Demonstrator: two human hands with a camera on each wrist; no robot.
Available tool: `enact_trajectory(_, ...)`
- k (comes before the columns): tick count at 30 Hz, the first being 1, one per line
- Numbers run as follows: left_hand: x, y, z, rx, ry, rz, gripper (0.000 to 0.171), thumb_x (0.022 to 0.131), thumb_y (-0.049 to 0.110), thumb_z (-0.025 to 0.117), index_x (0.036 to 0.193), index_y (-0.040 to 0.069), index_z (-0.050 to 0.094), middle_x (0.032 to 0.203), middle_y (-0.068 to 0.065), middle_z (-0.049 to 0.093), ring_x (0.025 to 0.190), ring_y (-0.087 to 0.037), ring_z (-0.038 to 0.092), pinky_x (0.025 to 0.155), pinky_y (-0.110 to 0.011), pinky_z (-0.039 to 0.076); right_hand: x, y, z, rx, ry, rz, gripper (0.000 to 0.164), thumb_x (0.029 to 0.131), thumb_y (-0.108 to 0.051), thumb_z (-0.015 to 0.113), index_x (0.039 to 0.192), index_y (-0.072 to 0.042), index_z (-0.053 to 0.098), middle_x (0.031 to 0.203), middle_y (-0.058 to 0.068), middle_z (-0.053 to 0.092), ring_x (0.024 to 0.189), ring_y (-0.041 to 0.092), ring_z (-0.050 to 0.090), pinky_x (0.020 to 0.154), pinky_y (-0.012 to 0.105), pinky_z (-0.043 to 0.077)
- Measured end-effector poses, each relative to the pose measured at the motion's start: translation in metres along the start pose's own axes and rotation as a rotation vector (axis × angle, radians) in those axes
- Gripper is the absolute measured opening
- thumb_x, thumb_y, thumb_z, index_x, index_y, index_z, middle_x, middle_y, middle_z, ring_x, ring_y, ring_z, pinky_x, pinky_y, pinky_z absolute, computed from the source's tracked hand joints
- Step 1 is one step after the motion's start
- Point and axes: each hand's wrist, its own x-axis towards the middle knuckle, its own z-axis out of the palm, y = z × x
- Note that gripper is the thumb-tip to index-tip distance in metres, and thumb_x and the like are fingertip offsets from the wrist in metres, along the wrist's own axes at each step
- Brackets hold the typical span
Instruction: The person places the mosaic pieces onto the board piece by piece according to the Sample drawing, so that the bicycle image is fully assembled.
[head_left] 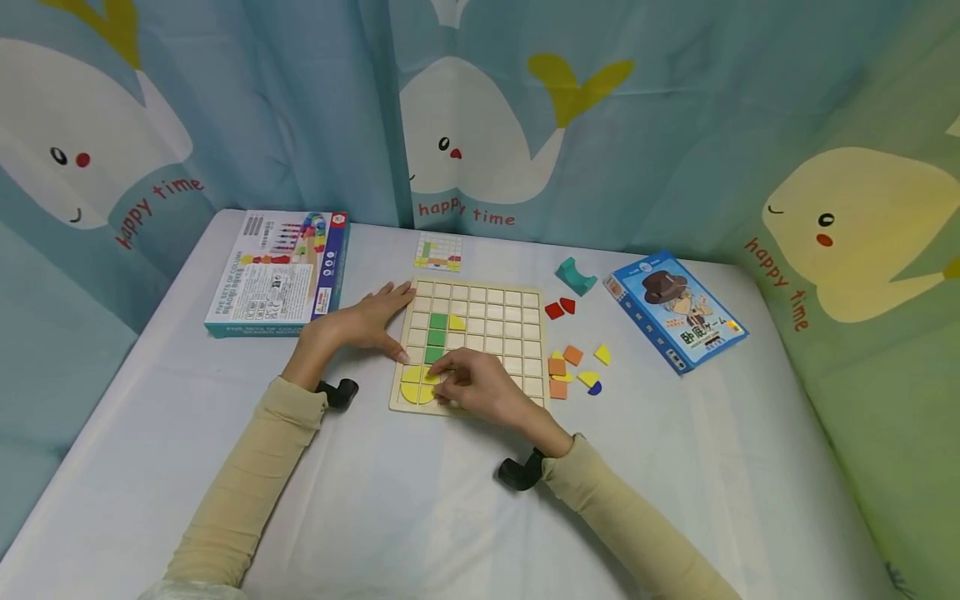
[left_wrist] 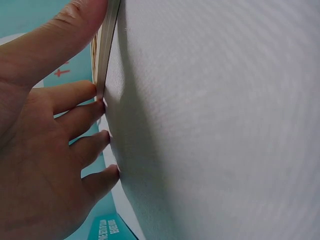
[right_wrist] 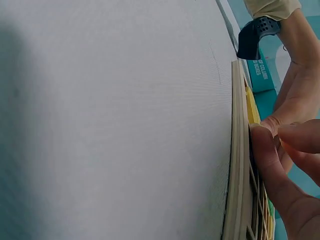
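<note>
A square wooden grid board [head_left: 512, 315] lies on the table. My left hand [head_left: 371, 321] rests at its left edge with fingers spread; in the left wrist view the thumb [left_wrist: 65, 37] lies against the board's side. My right hand [head_left: 480, 385] reaches over the lower left cells, its thumb and fingertips bent close together at the yellow quarter-circle tiles [head_left: 411, 392], which form a disc. I cannot tell whether they pinch a tile. From the right wrist, the thumb [right_wrist: 264, 145] meets a yellow tile [right_wrist: 251, 105]. Green square tiles [head_left: 436, 337] stand in a column above, beside another yellow quarter-circle [head_left: 457, 322].
Loose orange squares [head_left: 573, 356], yellow quarter-circles [head_left: 603, 354], a blue piece [head_left: 595, 388] and red pieces [head_left: 554, 311] lie right of the board. A pattern card [head_left: 438, 251] and a teal arch-shaped piece [head_left: 576, 276] are behind. Boxes stand left [head_left: 277, 275] and right [head_left: 677, 308].
</note>
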Motion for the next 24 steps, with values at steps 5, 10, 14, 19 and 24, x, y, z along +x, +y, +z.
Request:
enact_trajectory(5, 0.001, 0.000, 0.001, 0.005, 0.000, -0.001, 0.110, 0.085, 0.033, 0.084, 0.165, 0.005, 0.014, 0.174, -0.015, 0.003, 0.159, -0.042, -0.004, 0.126, -0.065, 0.006, -0.002, 0.001, -0.002, -0.016, 0.006, -0.014, 0.019, 0.095, 0.001, 0.068, 0.113, 0.000, 0.072, 0.101, 0.012, 0.076, 0.081, 0.014, 0.074, 0.071, 0.021, 0.059)
enact_trajectory(10, 0.001, -0.001, 0.002, 0.000, -0.003, -0.006, 0.111, 0.085, 0.033, 0.084, 0.165, 0.006, 0.013, 0.174, -0.014, 0.002, 0.159, -0.041, -0.005, 0.126, -0.065, 0.005, -0.010, 0.005, -0.010, -0.083, 0.057, -0.057, 0.022, 0.093, -0.002, 0.071, 0.114, -0.004, 0.074, 0.109, 0.009, 0.074, 0.085, 0.013, 0.069, 0.078, 0.023, 0.058)
enact_trajectory(14, 0.002, -0.003, 0.003, -0.009, -0.006, -0.010, 0.111, 0.085, 0.033, 0.085, 0.166, 0.007, 0.013, 0.174, -0.013, 0.001, 0.159, -0.041, -0.005, 0.126, -0.065, 0.004, -0.020, 0.010, -0.018, -0.110, 0.084, -0.083, 0.022, 0.092, -0.003, 0.072, 0.114, -0.004, 0.074, 0.108, 0.009, 0.073, 0.085, 0.016, 0.066, 0.081, 0.027, 0.058)
enact_trajectory(19, 0.002, -0.004, 0.003, -0.003, -0.006, -0.012, 0.112, 0.085, 0.033, 0.085, 0.166, 0.007, 0.012, 0.174, -0.013, 0.001, 0.159, -0.041, -0.006, 0.126, -0.064, 0.003, -0.034, 0.017, -0.030, -0.111, 0.125, -0.085, 0.021, 0.091, -0.002, 0.074, 0.112, -0.003, 0.074, 0.104, 0.009, 0.073, 0.083, 0.018, 0.064, 0.076, 0.026, 0.057)
enact_trajectory(24, 0.002, -0.003, 0.002, -0.003, -0.007, -0.017, 0.112, 0.085, 0.032, 0.085, 0.166, 0.009, 0.011, 0.174, -0.012, 0.000, 0.160, -0.039, -0.007, 0.127, -0.064, 0.003, -0.050, 0.025, -0.046, -0.119, 0.169, -0.067, 0.020, 0.091, -0.003, 0.074, 0.111, -0.004, 0.075, 0.103, 0.009, 0.073, 0.081, 0.016, 0.063, 0.072, 0.024, 0.055)
